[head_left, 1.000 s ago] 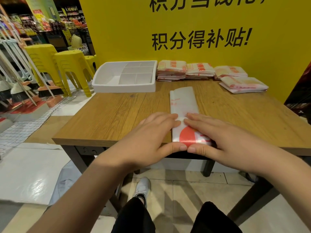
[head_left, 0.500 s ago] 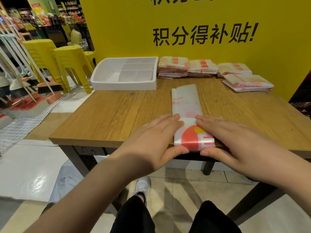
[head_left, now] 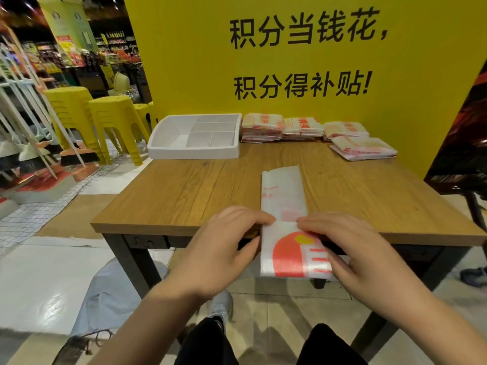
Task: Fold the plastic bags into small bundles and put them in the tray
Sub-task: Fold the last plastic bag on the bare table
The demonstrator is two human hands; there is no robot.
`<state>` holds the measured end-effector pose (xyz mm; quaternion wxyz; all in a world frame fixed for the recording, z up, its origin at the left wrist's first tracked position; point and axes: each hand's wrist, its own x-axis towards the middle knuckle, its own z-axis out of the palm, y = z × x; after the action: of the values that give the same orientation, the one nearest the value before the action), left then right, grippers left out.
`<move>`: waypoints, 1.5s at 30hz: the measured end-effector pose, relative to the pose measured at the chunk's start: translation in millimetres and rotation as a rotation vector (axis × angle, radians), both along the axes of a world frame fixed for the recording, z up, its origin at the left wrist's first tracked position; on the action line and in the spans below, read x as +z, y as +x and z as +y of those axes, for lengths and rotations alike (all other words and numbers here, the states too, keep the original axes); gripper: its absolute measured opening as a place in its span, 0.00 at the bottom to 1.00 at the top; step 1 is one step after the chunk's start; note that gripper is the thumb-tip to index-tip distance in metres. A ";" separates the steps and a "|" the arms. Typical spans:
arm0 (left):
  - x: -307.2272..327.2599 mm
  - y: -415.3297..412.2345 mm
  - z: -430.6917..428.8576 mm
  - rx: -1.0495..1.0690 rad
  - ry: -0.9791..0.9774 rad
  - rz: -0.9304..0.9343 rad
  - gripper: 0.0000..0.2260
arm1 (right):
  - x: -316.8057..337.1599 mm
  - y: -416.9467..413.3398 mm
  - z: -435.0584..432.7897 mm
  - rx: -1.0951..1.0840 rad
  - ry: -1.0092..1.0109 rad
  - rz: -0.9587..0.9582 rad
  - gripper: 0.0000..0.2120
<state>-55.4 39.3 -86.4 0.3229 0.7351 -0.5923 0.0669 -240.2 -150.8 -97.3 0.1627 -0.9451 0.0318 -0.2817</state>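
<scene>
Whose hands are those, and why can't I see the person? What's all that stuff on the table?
There is no machine here. A person wears a camera on the head, so this one picture looks forward and down, much as their eyes do. That is why the person is mostly out of sight.

The left hand and the right hand pinch the near end of a plastic bag, which is folded into a long strip. Its far part lies on the wooden table. The near end sticks out past the table's edge.

At the back stands a white tray with several compartments, and nothing shows in them. Beside it are four piles of bags, near a yellow wall with writing. Yellow stools stand on the left.
</scene>
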 end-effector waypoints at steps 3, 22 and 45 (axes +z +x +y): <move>-3.9 -7.2 1.9 0.004 -0.081 0.092 0.14 | 0.0 -1.3 7.0 0.001 0.097 -0.092 0.16; 16.1 -21.7 -15.4 0.216 -0.167 0.479 0.05 | 21.0 26.5 26.7 -0.265 0.364 -0.182 0.06; 8.1 -29.0 -35.4 0.453 -0.141 0.284 0.15 | 20.4 49.1 30.5 -0.445 0.317 -0.133 0.12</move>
<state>-84.4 3.9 -78.4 0.4301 0.8264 -0.3557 0.0748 -191.1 -120.3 -77.0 0.2444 -0.8570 0.2717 -0.3633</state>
